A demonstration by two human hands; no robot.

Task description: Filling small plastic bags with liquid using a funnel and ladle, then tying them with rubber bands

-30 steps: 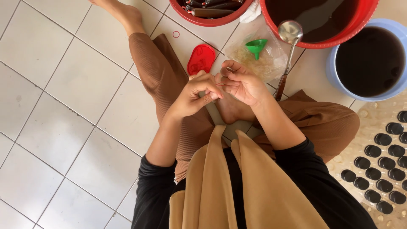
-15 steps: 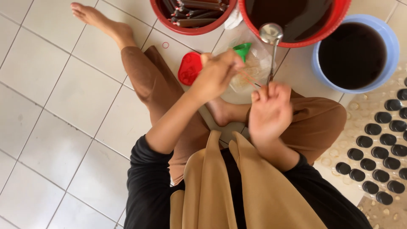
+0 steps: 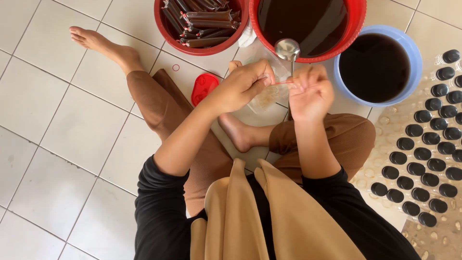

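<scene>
Red rubber band (image 3: pixel 284 83) is stretched between the left hand (image 3: pixel 239 86) and right hand (image 3: pixel 310 91), both pinched shut on it, above a clear plastic bag (image 3: pixel 267 96) on the tiled floor (image 3: pixel 43 96), near a red basin (image 3: pixel 353 29) of dark liquid.

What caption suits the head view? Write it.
Left hand and right hand stretch a red rubber band over a clear bag.

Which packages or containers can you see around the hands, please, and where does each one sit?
Long sealed tubes of dark liquid: piled in the red basin, top left.
Clear plastic bag: on the floor under both hands, crumpled.
Red rubber band: stretched between the left hand and right hand.
Black-capped clear bottles: rows along the right edge.
No labels, signs or screens.
</scene>
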